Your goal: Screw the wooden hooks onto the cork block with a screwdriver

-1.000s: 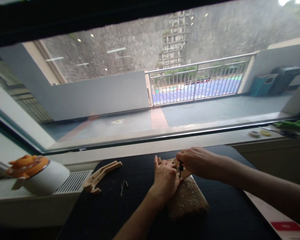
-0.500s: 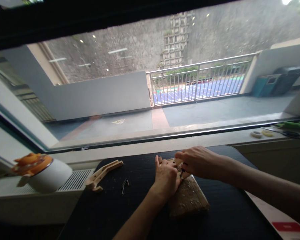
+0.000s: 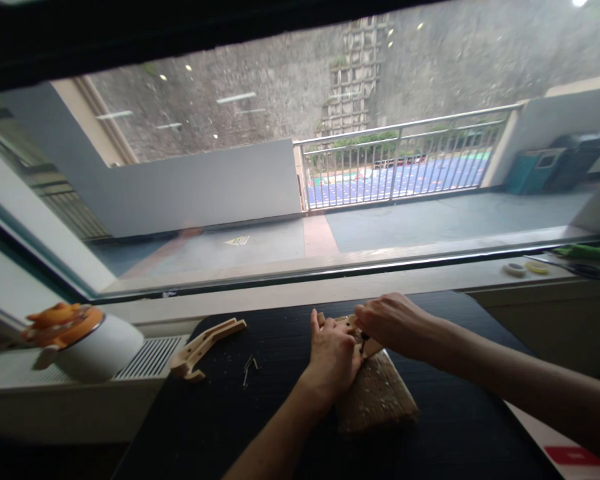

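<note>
My left hand presses a pale wooden piece with holes down on a rough wooden block; its fingers partly cover the piece. My right hand is closed around a slim dark tool, whose lower end meets the pale piece beside the left fingers. Most of the tool is hidden in the fist, so its exact kind does not show. To the left lies another pale wooden part, curved and drilled with holes. Near it are several thin metal pieces, too small to name surely.
The black table stands against a window sill. A white pot with an orange top is on the left ledge. Tape rolls and a green item lie on the right sill.
My right hand has turned slightly and shifted a little to the right at the tool. The left hand keeps its place on the wooden piece.
</note>
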